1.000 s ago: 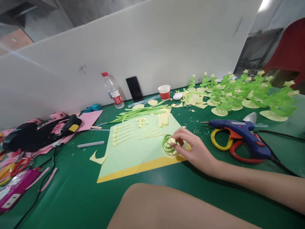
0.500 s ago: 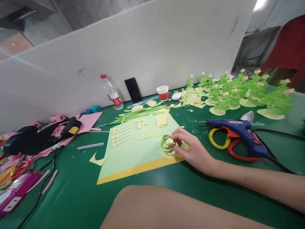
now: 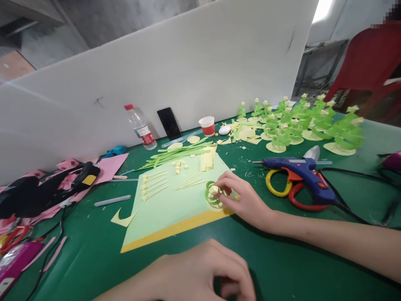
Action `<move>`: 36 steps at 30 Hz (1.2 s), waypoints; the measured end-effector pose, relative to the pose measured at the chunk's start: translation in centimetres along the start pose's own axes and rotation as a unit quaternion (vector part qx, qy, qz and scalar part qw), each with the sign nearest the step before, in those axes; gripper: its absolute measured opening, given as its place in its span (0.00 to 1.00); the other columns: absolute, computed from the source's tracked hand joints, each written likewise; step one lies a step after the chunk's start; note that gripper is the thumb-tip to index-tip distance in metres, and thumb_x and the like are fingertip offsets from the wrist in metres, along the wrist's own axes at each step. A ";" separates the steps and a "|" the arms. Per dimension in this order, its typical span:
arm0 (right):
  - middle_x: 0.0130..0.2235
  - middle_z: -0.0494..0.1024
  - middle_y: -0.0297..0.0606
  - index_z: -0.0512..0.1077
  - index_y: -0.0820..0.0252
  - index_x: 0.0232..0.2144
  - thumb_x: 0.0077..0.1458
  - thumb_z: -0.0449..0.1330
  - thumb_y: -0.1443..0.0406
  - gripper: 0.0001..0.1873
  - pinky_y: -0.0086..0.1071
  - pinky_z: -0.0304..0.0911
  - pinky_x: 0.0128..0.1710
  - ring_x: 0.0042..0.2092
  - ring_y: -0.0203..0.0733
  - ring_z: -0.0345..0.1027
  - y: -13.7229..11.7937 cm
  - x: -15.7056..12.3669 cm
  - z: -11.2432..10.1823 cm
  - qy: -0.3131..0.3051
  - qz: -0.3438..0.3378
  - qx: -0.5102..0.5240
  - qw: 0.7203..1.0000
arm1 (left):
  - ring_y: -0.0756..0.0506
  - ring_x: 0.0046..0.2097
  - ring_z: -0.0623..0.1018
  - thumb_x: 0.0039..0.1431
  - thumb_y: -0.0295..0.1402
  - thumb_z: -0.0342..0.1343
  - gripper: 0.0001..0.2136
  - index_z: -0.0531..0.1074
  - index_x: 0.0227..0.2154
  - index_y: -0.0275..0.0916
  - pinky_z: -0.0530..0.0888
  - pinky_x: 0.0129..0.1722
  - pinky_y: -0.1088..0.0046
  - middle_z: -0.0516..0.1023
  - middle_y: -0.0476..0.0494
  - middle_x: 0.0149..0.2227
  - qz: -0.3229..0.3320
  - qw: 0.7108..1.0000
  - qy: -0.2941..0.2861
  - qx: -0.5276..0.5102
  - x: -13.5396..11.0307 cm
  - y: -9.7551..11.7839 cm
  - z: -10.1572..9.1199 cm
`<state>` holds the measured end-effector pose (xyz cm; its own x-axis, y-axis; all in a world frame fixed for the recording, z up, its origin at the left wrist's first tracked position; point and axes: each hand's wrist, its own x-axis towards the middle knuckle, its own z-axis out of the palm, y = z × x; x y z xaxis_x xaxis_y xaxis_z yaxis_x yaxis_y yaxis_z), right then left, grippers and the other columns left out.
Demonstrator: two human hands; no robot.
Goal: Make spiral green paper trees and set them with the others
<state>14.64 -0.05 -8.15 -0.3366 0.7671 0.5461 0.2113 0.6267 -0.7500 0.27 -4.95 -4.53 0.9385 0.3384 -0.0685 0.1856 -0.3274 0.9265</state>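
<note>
That pale green sheet could slide if your left hand (curled, can't tell its grip) bumps it; your right hand, pressing too hard, might squash the green spiral at the sheet's right edge, pinched star and all.

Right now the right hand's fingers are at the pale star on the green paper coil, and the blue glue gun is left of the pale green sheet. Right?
One fix: the blue glue gun lies right of the pale green sheet, per the head view. The right hand's fingers are at the pale star on the green paper coil.
</note>
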 end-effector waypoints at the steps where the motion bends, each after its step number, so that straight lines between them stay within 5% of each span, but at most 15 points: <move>1: 0.30 0.65 0.36 0.65 0.61 0.27 0.54 0.51 0.68 0.05 0.26 0.60 0.28 0.30 0.32 0.59 0.0 0.0 0.0 0.001 0.001 0.001 1.000 | 0.54 0.22 0.63 0.55 0.47 0.48 0.20 0.65 0.17 0.36 0.63 0.20 0.80 0.67 0.48 0.21 -0.021 0.999 0.047 0.019 -1.0 0.2 -0.6; 4: 0.30 0.66 0.36 0.65 0.62 0.27 0.54 0.51 0.68 0.05 0.27 0.60 0.28 0.30 0.32 0.59 -0.1 0.1 0.1 0.000 0.006 0.000 1.000 | 0.53 0.21 0.66 0.51 0.49 0.51 0.22 0.63 0.14 0.37 0.64 0.21 0.79 0.67 0.50 0.18 -0.103 0.974 0.149 0.138 -3.3 0.8 -2.8; 6: 0.30 0.66 0.36 0.65 0.61 0.27 0.54 0.50 0.67 0.06 0.27 0.60 0.28 0.30 0.33 0.60 -0.2 0.1 0.0 -0.002 0.008 -0.003 1.000 | 0.53 0.18 0.63 0.59 0.47 0.38 0.26 0.57 0.10 0.38 0.65 0.22 0.76 0.60 0.52 0.13 -0.151 0.928 0.248 0.233 -4.1 0.8 -4.6; 8: 0.29 0.66 0.36 0.64 0.61 0.26 0.55 0.50 0.67 0.07 0.27 0.60 0.27 0.30 0.33 0.59 -0.3 0.2 0.0 -0.003 0.010 -0.007 1.000 | 0.51 0.21 0.62 0.62 0.40 0.31 0.22 0.56 0.15 0.39 0.65 0.25 0.74 0.59 0.52 0.16 -0.175 0.884 0.331 0.279 -4.2 0.2 -6.6; 11: 0.29 0.66 0.36 0.64 0.60 0.26 0.55 0.50 0.67 0.07 0.27 0.60 0.27 0.29 0.33 0.59 -0.3 0.2 -0.2 -0.003 0.011 -0.013 1.000 | 0.48 0.27 0.67 0.60 0.34 0.36 0.11 0.64 0.31 0.39 0.66 0.29 0.70 0.68 0.48 0.26 -0.205 0.837 0.383 0.333 -3.7 -1.4 -9.0; 16: 0.29 0.65 0.36 0.64 0.60 0.26 0.55 0.49 0.66 0.07 0.27 0.60 0.26 0.29 0.33 0.59 -0.2 0.1 -0.1 -0.001 0.012 -0.019 1.000 | 0.40 0.43 0.70 0.55 0.34 0.48 0.07 0.69 0.30 0.39 0.66 0.42 0.61 0.73 0.42 0.37 -0.216 0.816 0.368 0.390 -3.0 -4.2 -10.0; 25: 0.28 0.65 0.36 0.63 0.60 0.26 0.54 0.51 0.67 0.06 0.27 0.60 0.26 0.29 0.33 0.59 -0.2 0.1 0.0 -0.002 0.015 -0.020 1.000 | 0.44 0.43 0.72 0.56 0.35 0.49 0.07 0.71 0.32 0.40 0.68 0.42 0.67 0.73 0.44 0.39 -0.187 0.832 0.328 0.406 -2.7 -5.2 -8.9; 36: 0.28 0.65 0.36 0.63 0.60 0.26 0.54 0.50 0.67 0.06 0.27 0.58 0.26 0.30 0.34 0.59 -0.1 0.0 0.0 0.000 0.015 -0.020 1.000 | 0.45 0.36 0.74 0.52 0.31 0.50 0.06 0.71 0.26 0.38 0.70 0.37 0.69 0.75 0.44 0.33 -0.225 0.832 0.301 0.409 -4.3 -4.4 -10.6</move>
<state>14.62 -0.16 -8.06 -0.3296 0.7852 0.5243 0.2579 0.6091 -0.7500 -7.67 4.42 -4.37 0.4498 0.8890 0.0853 0.8456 -0.4547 0.2795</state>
